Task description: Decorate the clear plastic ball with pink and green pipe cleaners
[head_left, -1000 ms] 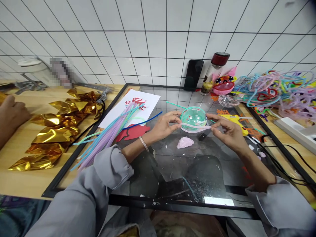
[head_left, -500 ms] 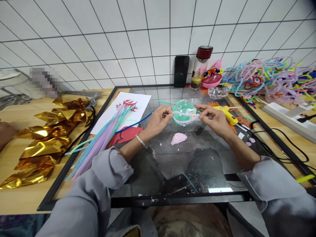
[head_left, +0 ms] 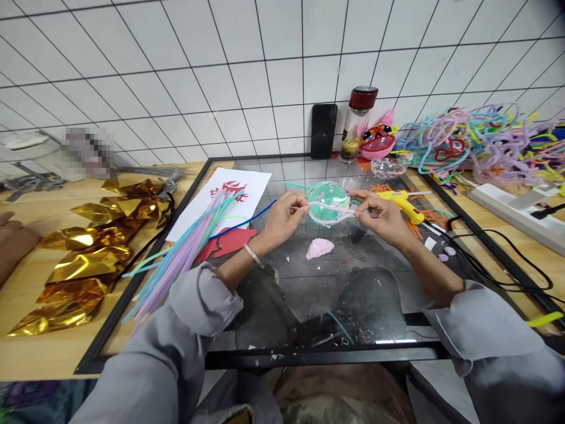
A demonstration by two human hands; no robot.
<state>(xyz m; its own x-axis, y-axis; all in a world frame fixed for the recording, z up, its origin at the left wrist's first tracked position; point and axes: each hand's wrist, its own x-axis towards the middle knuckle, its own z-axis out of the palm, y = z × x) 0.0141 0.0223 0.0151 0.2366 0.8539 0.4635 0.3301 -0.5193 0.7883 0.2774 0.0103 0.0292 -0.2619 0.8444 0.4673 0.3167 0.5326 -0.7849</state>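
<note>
A pale pink pipe cleaner (head_left: 330,206) is stretched level between my two hands. My left hand (head_left: 285,221) pinches one end between thumb and fingertips, and my right hand (head_left: 382,218) pinches the other. Just behind the strip sits a round clear plastic bowl (head_left: 327,194) with green inside and a pale rim; whether the strip touches it I cannot tell. A crumpled pink scrap (head_left: 319,248) lies on the glass nearer to me. Right of my right hand rests a yellow glue gun (head_left: 404,203).
Left are a bundle of pipe cleaners (head_left: 185,253), white paper (head_left: 247,182), a red cutout (head_left: 227,242) and gold foil (head_left: 88,241). Another person's hand (head_left: 15,241) shows at far left. Behind stand a phone (head_left: 323,131) and bottle (head_left: 351,141); right, a power strip (head_left: 521,212) and cables.
Both hands keep hold of the pipe cleaner in almost the same place. The view has shifted slightly, and the other person's hand at far left shows more.
</note>
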